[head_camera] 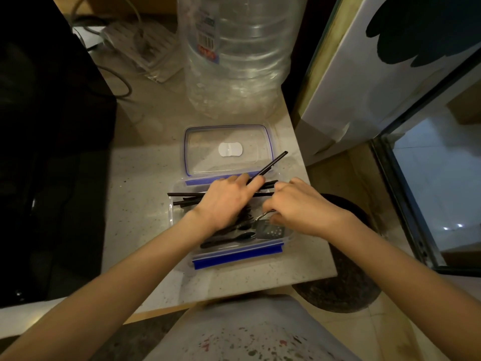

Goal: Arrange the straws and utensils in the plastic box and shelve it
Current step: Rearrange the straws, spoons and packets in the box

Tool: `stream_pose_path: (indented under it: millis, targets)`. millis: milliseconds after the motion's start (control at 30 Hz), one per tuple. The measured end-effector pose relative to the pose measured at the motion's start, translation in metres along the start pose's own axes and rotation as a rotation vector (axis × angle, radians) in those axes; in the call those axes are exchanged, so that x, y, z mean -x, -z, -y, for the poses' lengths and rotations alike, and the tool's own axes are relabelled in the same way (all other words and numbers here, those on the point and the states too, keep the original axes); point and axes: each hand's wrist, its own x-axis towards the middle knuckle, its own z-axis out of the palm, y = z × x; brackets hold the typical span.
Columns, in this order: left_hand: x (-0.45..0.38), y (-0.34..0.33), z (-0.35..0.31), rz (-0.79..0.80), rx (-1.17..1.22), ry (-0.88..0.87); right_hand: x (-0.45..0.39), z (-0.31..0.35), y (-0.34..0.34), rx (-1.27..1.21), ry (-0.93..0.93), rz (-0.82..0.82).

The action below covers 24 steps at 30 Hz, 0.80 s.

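The plastic box (235,252) sits open on the counter (145,194) with its lid (229,149) lying just beyond it at 12 o'clock, so sorting looks midway: closing and shelving are not yet done. Black straws (187,198) lie across the box's far end, some poking over its 9 o'clock rim; black utensils (229,237) and a metal slotted piece (270,231) rest inside. The left hand (225,201) pinches one straw (273,162) angled toward 1 o'clock. The right hand (299,204), at 3 o'clock, curls its fingers over the metal piece's handle, seemingly grasping it.
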Motion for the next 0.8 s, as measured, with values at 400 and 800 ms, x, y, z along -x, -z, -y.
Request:
stream_pose_path:
  millis: [400,800]
  targets:
    - [0.008,-0.004,0.012,0.030,0.304,0.086,-0.023,0.007,-0.001,-0.010,-0.155,0.075]
    - [0.036,0.022,-0.013,-0.189,0.072,0.079,-0.026,0.007,-0.012,0.069,-0.148,0.003]
